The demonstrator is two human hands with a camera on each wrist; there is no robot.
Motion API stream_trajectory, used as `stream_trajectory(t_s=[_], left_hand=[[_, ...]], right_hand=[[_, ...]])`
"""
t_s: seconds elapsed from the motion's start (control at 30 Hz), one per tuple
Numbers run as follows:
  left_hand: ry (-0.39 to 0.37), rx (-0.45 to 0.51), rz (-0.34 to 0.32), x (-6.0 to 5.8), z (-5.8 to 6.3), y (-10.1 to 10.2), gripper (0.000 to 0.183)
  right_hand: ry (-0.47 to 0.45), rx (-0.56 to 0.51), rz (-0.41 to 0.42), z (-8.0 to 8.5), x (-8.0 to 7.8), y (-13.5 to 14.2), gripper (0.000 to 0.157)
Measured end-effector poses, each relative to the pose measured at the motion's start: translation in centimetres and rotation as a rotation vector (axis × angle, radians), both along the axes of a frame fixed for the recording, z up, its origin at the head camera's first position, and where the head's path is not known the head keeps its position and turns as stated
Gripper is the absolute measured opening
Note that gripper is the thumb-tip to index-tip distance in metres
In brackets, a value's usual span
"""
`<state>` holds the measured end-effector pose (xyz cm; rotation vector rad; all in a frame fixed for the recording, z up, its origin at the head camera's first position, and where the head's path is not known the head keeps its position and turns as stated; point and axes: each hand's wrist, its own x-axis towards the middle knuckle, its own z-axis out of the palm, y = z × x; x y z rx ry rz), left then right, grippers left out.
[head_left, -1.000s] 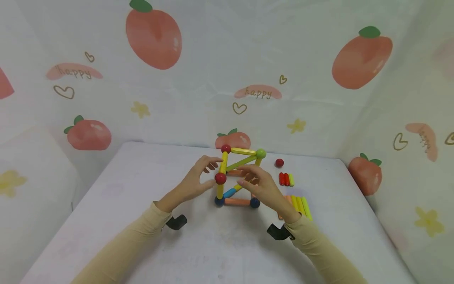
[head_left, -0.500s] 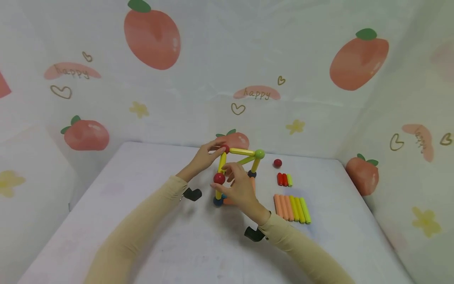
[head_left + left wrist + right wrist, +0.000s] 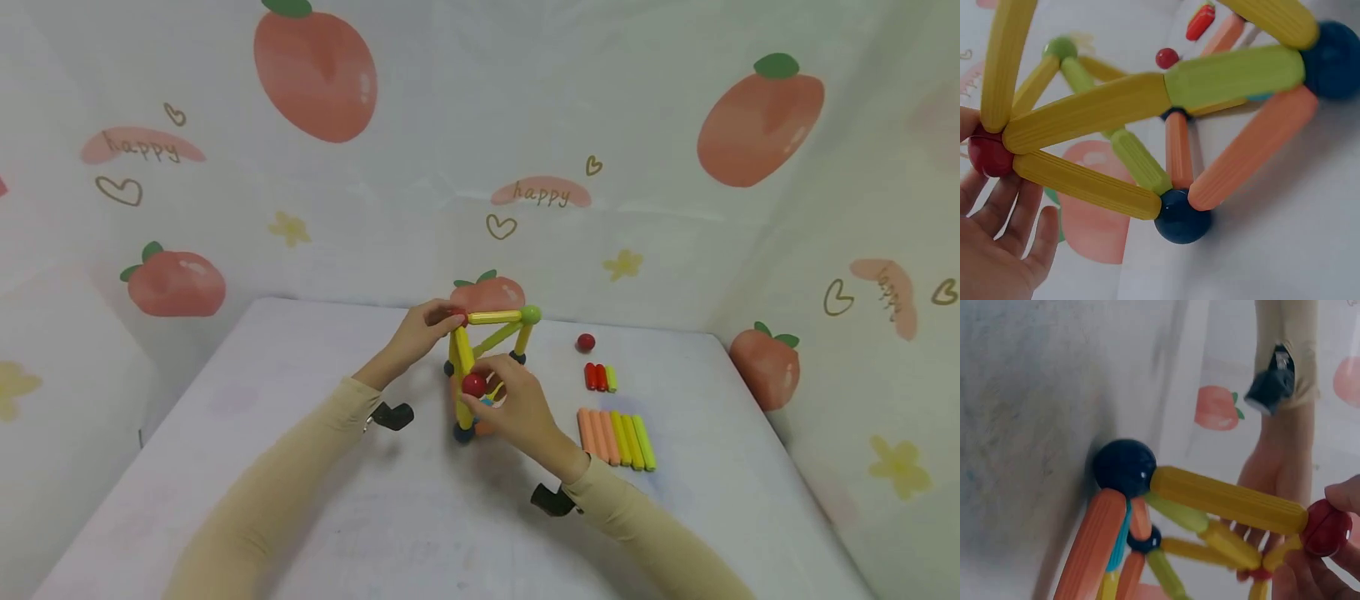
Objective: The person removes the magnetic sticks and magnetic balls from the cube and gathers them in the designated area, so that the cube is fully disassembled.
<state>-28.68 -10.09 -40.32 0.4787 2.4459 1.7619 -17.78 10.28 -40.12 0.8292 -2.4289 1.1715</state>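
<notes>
Left hand (image 3: pixel 415 335) pinches the frame's (image 3: pixel 498 337) far red ball (image 3: pixel 991 155), right hand (image 3: pixel 521 408) its near ball (image 3: pixel 474 385).

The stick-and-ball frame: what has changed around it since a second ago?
The left hand has reached forward and now holds the far red ball. The right hand moved left and now pinches the near red ball. The frame has turned slightly, its far side swinging left. The loose red ball and laid-out rods stayed put.
</notes>
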Motion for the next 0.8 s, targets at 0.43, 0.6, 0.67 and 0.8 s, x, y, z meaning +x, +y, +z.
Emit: stream_trajectory(t_s=[0.43,0.6,0.67,0.8], left_hand=[[0.152,-0.249,-0.002,8.4,1.0,-3.3,0.038],[0.227,-0.418,0.0,11.5,2.4,-2.6,0.037],[0.232,-0.481,0.013,12.3,2.9,-2.2,0.038],[0.219,-0.556,0.072,13.3,3.1,-1.4,0.039]], right_hand=[[-0.091,0.081,0.18,1.3,-0.5,6.0,0.043],[-0.073,0.11,0.241,1.9,-0.9,7.2,0.043],[-0.069,0.114,0.248,1.9,-1.0,7.3,0.041],[-0.056,0.101,0.216,1.6,-1.1,7.2,0.038]])
